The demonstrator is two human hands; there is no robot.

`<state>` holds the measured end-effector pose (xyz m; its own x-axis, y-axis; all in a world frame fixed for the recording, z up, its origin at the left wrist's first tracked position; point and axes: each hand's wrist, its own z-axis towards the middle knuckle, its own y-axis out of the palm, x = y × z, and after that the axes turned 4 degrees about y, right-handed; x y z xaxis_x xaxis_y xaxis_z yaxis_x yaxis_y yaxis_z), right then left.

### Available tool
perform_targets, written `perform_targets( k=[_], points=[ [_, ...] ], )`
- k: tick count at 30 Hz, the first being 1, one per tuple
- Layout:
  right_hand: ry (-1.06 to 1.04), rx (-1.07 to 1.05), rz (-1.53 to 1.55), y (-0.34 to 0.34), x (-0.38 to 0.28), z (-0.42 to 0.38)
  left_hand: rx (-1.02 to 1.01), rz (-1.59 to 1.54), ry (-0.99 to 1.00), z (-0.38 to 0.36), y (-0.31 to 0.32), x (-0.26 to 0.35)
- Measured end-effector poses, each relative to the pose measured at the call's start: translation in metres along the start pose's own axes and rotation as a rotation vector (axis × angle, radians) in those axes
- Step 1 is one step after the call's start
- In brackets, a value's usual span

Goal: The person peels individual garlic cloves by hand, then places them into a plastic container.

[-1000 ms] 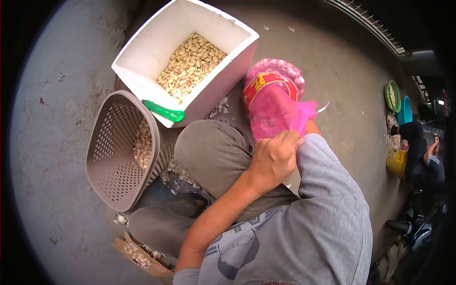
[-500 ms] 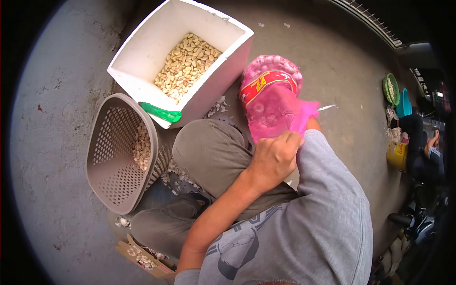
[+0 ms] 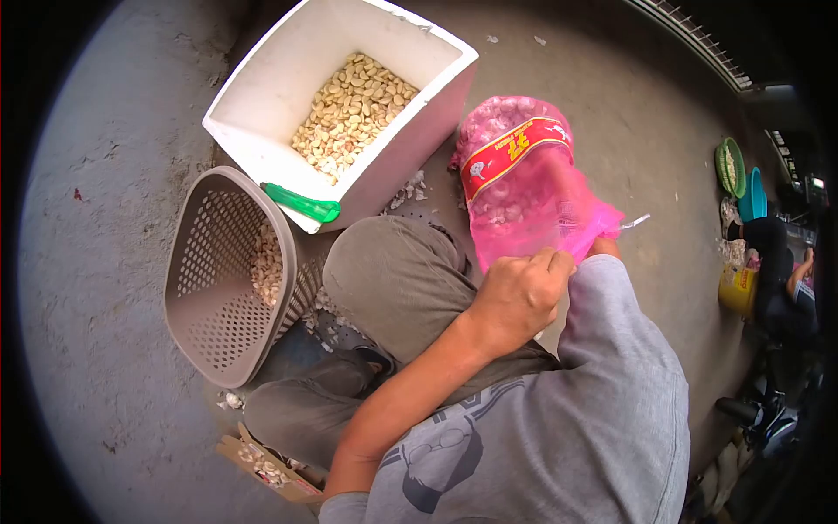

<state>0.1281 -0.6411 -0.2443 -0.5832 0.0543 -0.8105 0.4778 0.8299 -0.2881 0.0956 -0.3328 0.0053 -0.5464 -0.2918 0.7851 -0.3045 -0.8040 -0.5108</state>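
Left hand [image 3: 517,297] at centre, fingers curled, pinching neck of pink net bag [image 3: 524,188]; right hand hidden, cannot tell; bag full, foam box [image 3: 262,87] upper left partly filled with cloves [image 3: 353,109]

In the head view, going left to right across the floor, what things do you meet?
Grey perforated basket → green-handled tool → white foam box of peeled cloves → left hand gripping the pink mesh sack → green and blue dishes → yellow tub beside another person.
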Motion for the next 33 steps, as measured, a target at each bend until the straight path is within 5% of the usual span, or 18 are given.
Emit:
perform_targets(
  k=[33],
  points=[
    [0.01, -0.072, -0.005, 0.028, 0.006, -0.036, -0.054, 0.128, 0.02, -0.01, -0.001, -0.002]
  ],
)
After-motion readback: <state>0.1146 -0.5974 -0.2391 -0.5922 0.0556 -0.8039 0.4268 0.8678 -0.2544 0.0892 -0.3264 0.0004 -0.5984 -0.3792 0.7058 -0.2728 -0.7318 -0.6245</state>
